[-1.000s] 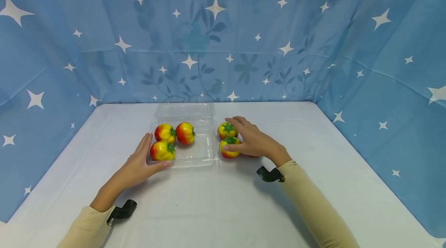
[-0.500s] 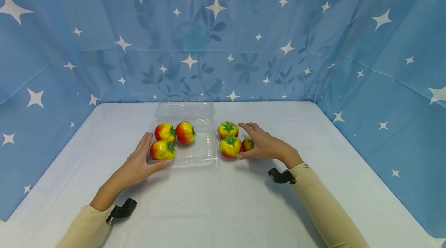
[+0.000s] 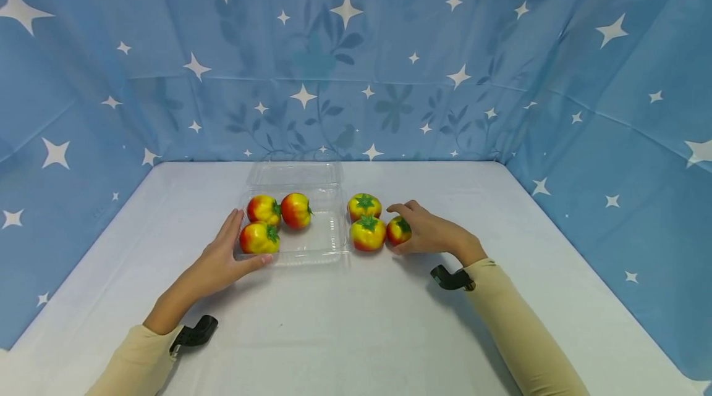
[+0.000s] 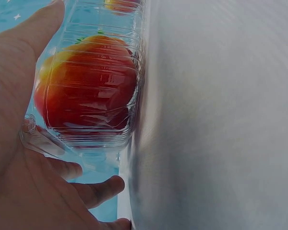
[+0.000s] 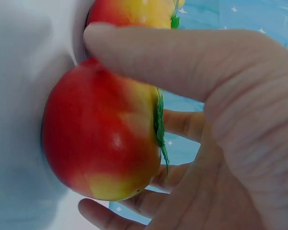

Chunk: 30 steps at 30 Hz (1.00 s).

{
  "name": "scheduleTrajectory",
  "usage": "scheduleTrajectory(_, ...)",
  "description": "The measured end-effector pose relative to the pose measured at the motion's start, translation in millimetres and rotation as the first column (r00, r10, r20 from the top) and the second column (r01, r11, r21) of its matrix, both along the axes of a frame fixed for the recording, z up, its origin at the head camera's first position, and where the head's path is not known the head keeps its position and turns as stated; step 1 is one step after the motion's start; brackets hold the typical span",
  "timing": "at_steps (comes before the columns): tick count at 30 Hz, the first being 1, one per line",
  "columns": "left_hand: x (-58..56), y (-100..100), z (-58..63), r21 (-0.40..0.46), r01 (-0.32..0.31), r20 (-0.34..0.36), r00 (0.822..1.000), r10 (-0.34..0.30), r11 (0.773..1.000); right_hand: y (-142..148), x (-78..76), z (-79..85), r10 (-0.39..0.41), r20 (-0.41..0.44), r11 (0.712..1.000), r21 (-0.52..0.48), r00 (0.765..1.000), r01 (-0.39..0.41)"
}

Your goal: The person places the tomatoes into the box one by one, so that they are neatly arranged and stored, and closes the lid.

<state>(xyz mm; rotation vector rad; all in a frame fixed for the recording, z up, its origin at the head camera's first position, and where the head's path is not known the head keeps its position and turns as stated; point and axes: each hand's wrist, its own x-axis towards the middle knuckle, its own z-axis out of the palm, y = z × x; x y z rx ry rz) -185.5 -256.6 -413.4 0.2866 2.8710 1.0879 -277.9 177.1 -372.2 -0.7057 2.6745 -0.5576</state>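
Observation:
My left hand (image 3: 222, 263) rests at the near left corner of a clear plastic clamshell box (image 3: 314, 243), fingers along its left side and thumb at its front. Inside sit three red-and-yellow toy tomatoes: one near the front (image 3: 258, 238), one behind it (image 3: 262, 209) and one to the right (image 3: 296, 210). On the table right of the box, my right hand (image 3: 431, 232) curls round another toy tomato (image 5: 103, 136), its thumb at the front and its fingers behind. Two more toy tomatoes, a front one (image 3: 368, 234) and a rear one (image 3: 364, 205), stand between that hand and the box.
The box's lid (image 3: 295, 173) lies folded back behind it. A white cloth (image 3: 311, 328) covers the table. Blue starry curtains (image 3: 361, 56) rise at the back and both sides.
My right hand has moved right, off the two tomatoes beside the box, and has come down round the rightmost one. The left hand keeps its place at the box.

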Motion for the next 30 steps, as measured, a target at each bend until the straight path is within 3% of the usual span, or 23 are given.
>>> scheduleTrajectory(12, -1.4, -1, 0.1, 0.0, -0.001, -0.008, 1.0, 0.001, 1.0, 6, -3.1, 3.8, 0.021, -0.016, 1.0, 0.012, 1.0, -0.021)
scheduleTrajectory(18, -1.2, 0, -0.4, -0.007, 0.003, -0.01, 1.0, -0.003, 1.0, 12, -2.3, 7.5, -0.01, -0.032, 1.0, -0.001, 0.999, 0.01)
scheduleTrajectory(30, 0.4, 0, -0.9, 0.002, 0.01, -0.019, 1.0, -0.01, 1.0, 17, -1.2, 17.0, -0.031, -0.18, 0.998, -0.067, 0.983, 0.019)
